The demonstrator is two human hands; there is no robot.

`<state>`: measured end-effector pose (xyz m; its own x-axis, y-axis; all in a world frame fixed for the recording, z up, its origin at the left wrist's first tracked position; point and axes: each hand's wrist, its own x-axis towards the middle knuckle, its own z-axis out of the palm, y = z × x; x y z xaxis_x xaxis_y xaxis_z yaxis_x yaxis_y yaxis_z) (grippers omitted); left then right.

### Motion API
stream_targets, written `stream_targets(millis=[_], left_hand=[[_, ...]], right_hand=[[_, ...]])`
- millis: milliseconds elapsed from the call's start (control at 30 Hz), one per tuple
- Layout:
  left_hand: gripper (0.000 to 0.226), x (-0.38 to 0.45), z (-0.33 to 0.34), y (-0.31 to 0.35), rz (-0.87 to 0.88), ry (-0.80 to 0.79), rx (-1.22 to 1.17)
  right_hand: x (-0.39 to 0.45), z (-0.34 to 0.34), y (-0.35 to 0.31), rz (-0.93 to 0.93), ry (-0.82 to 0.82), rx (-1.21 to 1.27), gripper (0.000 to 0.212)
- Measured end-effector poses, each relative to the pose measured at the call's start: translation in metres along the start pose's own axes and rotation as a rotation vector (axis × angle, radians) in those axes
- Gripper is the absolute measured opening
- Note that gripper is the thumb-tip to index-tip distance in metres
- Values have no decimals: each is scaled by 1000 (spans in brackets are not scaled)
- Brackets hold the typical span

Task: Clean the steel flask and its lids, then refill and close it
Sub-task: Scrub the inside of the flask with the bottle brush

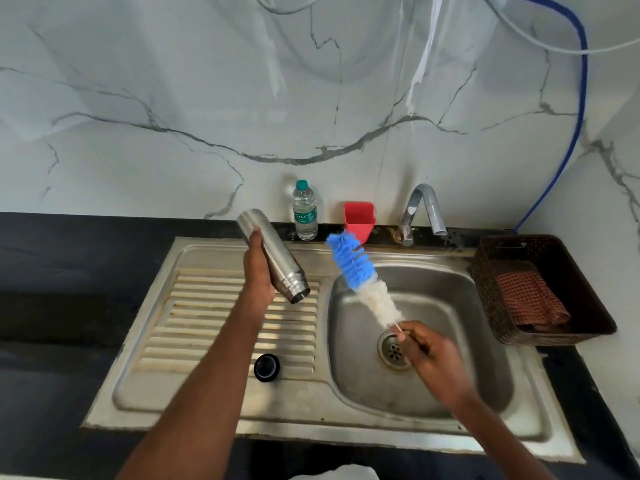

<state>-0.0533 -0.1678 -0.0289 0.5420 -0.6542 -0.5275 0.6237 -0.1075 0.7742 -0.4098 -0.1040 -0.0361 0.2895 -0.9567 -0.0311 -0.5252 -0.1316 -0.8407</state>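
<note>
- Scrubbing looks like the step in hand: the right hand (429,355) pinches the thin handle of a bottle brush (360,275), bristles up, over the sink (460,382).
- Lying on the draining board, a dark lid (266,367) waits unwashed, by my guess.
- Curled round the steel flask (273,256), the left hand (258,271) tilts its open mouth down toward the basin, well apart from the brush.
- Next, brush tip and flask mouth need lining up.
- Farther back stand a water bottle (305,211) and the tap (424,209).
</note>
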Motion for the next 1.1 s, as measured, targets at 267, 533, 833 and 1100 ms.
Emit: stream_targets(millis=[267, 533, 833, 1100], left_hand=[[63, -46, 23, -30, -234, -289, -107], [56, -57, 14, -29, -259, -298, -230], [52, -77, 9, -29, -336, -409, 81], [44, -75, -14, -23, -277, -310, 229]], right_hand=[[4, 16, -26, -284, 92, -264, 24], [8, 4, -23, -507, 65, -411, 22], [40, 26, -34, -362, 155, -416, 17], [24, 22, -35, -550, 25, -405, 15]])
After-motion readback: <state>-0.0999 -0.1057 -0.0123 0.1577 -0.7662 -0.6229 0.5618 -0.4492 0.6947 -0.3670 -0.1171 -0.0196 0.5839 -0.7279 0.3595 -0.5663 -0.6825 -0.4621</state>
